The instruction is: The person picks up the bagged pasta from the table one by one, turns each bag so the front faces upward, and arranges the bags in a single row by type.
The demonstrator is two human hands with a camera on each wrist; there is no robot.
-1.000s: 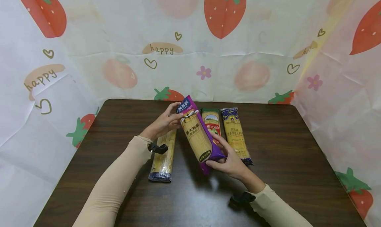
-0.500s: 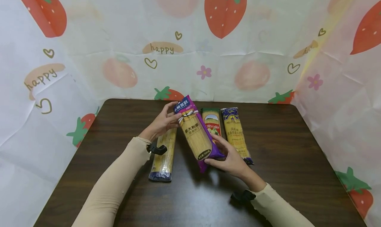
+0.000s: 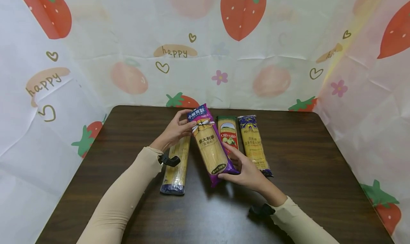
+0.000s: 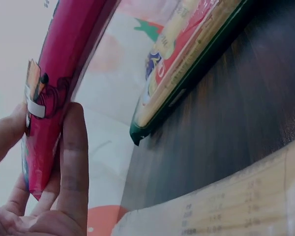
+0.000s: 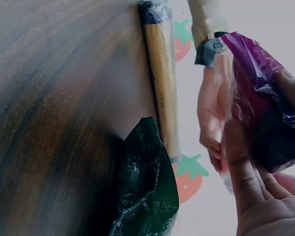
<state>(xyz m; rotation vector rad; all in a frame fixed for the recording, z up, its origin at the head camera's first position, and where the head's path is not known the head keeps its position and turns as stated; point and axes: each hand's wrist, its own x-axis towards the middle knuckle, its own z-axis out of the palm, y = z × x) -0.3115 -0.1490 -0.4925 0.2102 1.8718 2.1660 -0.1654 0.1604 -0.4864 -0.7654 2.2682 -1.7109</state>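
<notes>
A purple pack of spaghetti (image 3: 209,144) with a clear front is held tilted above the table, its blue top end toward the back left. My left hand (image 3: 174,132) grips that upper end, thumb on the front; in the left wrist view its fingers (image 4: 74,162) lie behind the pack. At the lower end my right hand (image 3: 245,167) holds the purple wrapper between thumb and fingers, and the right wrist view shows the crumpled end (image 5: 265,108) within its grasp.
On the dark wooden table (image 3: 304,173) lie a blue-ended spaghetti pack (image 3: 175,169) under the left wrist, a green-and-red pack (image 3: 228,132) behind the held one, and a yellow-and-blue pack (image 3: 254,144) at right. A strawberry-printed cloth (image 3: 134,41) hangs around the table's back and sides.
The purple pack has turned slightly, its front facing the head camera more squarely and its lower end shifting a little left. Both hands keep their hold, and the other packs stay put.
</notes>
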